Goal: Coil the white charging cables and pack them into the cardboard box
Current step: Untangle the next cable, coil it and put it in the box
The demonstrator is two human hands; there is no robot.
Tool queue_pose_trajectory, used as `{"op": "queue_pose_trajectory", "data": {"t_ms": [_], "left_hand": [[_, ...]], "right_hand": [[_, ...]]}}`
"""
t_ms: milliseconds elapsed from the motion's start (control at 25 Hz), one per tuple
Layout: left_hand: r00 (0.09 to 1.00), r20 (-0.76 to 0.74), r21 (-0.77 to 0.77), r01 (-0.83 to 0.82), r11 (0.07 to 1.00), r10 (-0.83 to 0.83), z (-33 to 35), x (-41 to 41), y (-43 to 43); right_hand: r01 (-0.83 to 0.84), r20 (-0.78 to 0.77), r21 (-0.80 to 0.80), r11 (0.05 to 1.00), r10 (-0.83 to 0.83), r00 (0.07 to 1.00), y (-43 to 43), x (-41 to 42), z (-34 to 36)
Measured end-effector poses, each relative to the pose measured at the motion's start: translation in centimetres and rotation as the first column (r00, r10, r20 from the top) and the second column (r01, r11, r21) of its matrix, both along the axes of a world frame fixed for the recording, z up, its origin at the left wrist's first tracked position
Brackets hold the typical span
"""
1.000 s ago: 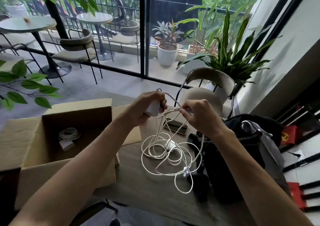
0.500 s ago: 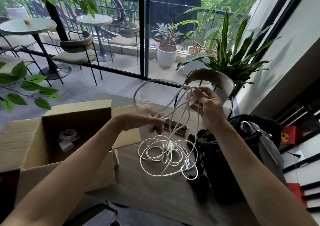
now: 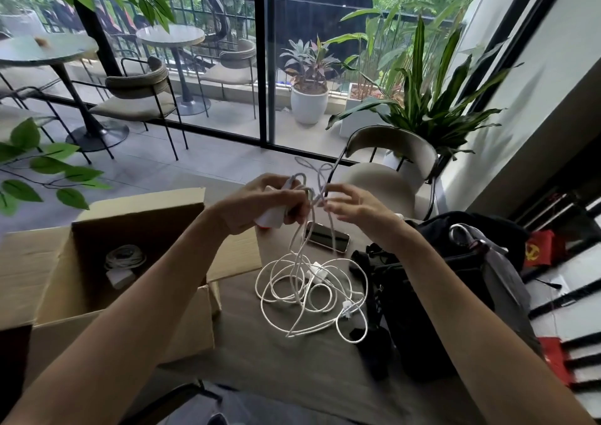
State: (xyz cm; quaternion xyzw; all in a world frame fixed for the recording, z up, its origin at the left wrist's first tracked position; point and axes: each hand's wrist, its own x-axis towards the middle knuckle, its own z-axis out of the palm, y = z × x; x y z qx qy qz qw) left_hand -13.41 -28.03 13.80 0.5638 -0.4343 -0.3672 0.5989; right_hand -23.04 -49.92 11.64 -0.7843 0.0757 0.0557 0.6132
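Observation:
My left hand [image 3: 266, 202] grips a white charger plug [image 3: 271, 219] with loops of white cable wound at it, held above the table's far edge. My right hand [image 3: 353, 208] is close beside it and pinches the cable strand just right of the plug. From both hands the white cable [image 3: 300, 289] hangs down into a loose tangle on the table, with a second white plug [image 3: 316, 270] lying in it. The open cardboard box [image 3: 136, 226] stands at the left and holds one coiled white cable with its plug [image 3: 123, 263].
A phone [image 3: 328, 237] lies flat behind the tangle. A black bag [image 3: 455, 288] with straps fills the table's right side. A chair [image 3: 387, 167] stands beyond the table, with a potted plant [image 3: 432, 99] behind it. Green leaves [image 3: 39, 171] hang at the left.
My right hand has come down from its raised pull and returned beside my left hand. My left hand rose with the plug. The lifted cable loop is now wound at the plug.

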Motion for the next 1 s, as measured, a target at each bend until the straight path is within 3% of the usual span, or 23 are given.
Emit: {"op": "queue_pose_trajectory", "data": {"t_ms": [40, 160, 240, 320, 400, 440, 520, 600, 640, 680, 720, 760, 800, 840, 880, 1000], "left_hand": [[0.999, 0.024, 0.010, 0.041, 0.999, -0.041, 0.2, -0.1, -0.2], [0.992, 0.062, 0.017, 0.113, 0.993, -0.114, 0.7, -0.3, -0.7], [0.994, 0.043, -0.014, 0.103, 0.995, -0.103, 0.7, -0.3, -0.7], [0.998, -0.067, -0.104, 0.012, 0.994, -0.019, 0.6, -0.1, -0.1], [0.976, -0.216, -0.221, -0.089, 0.971, 0.040, 0.7, 0.3, 0.7], [0.964, -0.264, -0.276, -0.112, 0.955, 0.037, 0.9, 0.6, 1.1], [0.951, -0.310, -0.365, -0.119, 0.923, 0.000, 1.5, 1.1, 1.7], [0.951, -0.309, -0.396, -0.100, 0.913, -0.030, 2.1, 1.3, 1.9], [0.954, -0.297, -0.385, -0.093, 0.918, -0.028, 2.4, 1.3, 1.9], [0.957, -0.289, -0.369, -0.091, 0.925, -0.021, 2.6, 1.2, 1.8], [0.958, -0.286, -0.355, -0.089, 0.931, -0.017, 2.8, 1.2, 1.6], [0.957, -0.290, -0.348, -0.088, 0.933, -0.018, 2.9, 1.0, 1.3], [0.952, -0.305, -0.351, -0.086, 0.932, -0.027, 3.1, 0.8, 1.0], [0.941, -0.336, -0.357, -0.082, 0.931, -0.046, 3.4, 0.7, 0.7], [0.920, -0.385, -0.369, -0.078, 0.926, -0.076, 3.5, 0.5, 0.4], [0.852, -0.507, -0.422, -0.114, 0.900, -0.129, 3.7, 0.1, 0.0]], "right_hand": [[0.030, 0.010, 0.026, 0.999, -0.030, 0.999, 0.3, 0.4, 0.4], [0.114, 0.077, -0.127, 0.985, -0.105, 0.992, 0.8, 1.7, 0.9], [0.208, 0.095, -0.024, 0.978, -0.204, 0.974, 0.9, 2.3, 0.7], [0.367, 0.078, 0.105, 0.924, -0.376, 0.924, 0.5, 2.8, 0.3], [0.469, -0.024, 0.062, 0.881, -0.469, 0.883, -0.4, 2.7, -0.6], [0.459, -0.108, -0.047, 0.887, -0.461, 0.881, -1.0, 2.3, -1.1], [0.237, -0.282, -0.407, 0.882, -0.368, 0.886, -1.7, 1.2, -1.9], [-0.056, -0.356, -0.739, 0.672, -0.318, 0.879, -1.7, 0.2, -2.1], [-0.122, -0.319, -0.831, 0.542, -0.285, 0.904, -1.4, 0.1, -2.1], [-0.109, -0.239, -0.849, 0.517, -0.191, 0.952, -1.0, 0.1, -1.6], [-0.078, -0.144, -0.763, 0.642, -0.052, 0.988, -0.5, 0.2, -1.1], [-0.110, -0.058, -0.560, 0.821, 0.094, 0.994, 0.4, 0.2, -0.1], [-0.177, 0.041, -0.336, 0.925, 0.203, 0.978, 1.5, 0.2, 0.8], [-0.229, 0.130, -0.232, 0.945, 0.263, 0.956, 2.4, 0.3, 1.6], [-0.227, 0.207, -0.263, 0.938, 0.285, 0.936, 3.1, 0.5, 2.1], [-0.025, 0.312, -0.513, 0.858, 0.213, 0.926, 4.1, 1.1, 2.8]]}}
